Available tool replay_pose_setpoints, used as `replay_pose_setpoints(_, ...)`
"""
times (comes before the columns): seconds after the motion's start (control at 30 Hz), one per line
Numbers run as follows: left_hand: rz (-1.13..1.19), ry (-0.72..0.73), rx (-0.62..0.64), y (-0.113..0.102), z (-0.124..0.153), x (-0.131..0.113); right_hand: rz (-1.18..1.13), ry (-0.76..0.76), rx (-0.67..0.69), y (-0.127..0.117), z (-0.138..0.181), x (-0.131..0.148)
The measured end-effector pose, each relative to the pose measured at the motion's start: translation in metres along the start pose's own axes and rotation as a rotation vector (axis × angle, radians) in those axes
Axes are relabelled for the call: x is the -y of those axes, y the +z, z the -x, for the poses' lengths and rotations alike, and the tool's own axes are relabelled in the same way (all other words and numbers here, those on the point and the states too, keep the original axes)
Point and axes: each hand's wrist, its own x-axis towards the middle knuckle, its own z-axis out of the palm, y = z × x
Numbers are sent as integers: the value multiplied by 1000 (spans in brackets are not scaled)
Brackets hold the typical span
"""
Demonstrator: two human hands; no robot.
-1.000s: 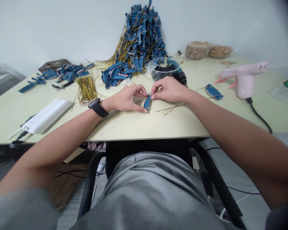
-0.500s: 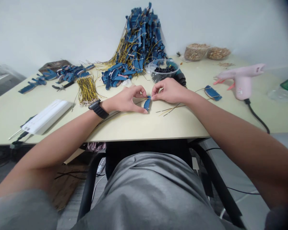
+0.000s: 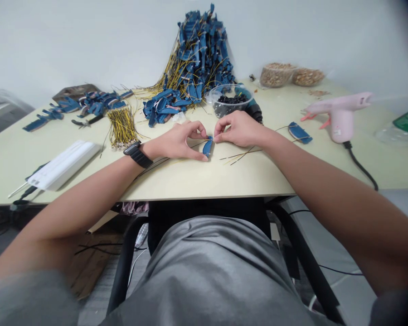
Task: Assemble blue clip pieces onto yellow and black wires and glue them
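A small curved blue piece [image 3: 207, 147] stands on edge between the thumb and index finger of my left hand [image 3: 183, 139], which wears a black watch. A thin wire runs across its upper part. My right hand [image 3: 236, 129] is closed in a pinch against the upper right end of the piece; what lies between its fingertips is too small to make out. Yellow and black wires [image 3: 237, 157] lie on the table below my right wrist. Another blue piece with wire [image 3: 299, 132] rests to the right of my right forearm.
A tall heap of blue pieces with yellow wires [image 3: 200, 54] stands at the back. Near it are a clear tub of black bits [image 3: 221, 108], a wire bundle [image 3: 122, 127] and pliers [image 3: 87, 121]. A white box [image 3: 63, 165] lies left, a pink glue gun [image 3: 340, 113] right.
Both hands keep nearly the same hold on the blue piece. The whole view has shifted very slightly.
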Motion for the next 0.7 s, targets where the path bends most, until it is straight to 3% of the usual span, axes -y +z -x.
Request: replay_pose_setpoints(0.7, 13, 58, 0, 0, 1, 5, -3, -16, -44, -1, -3, -8)
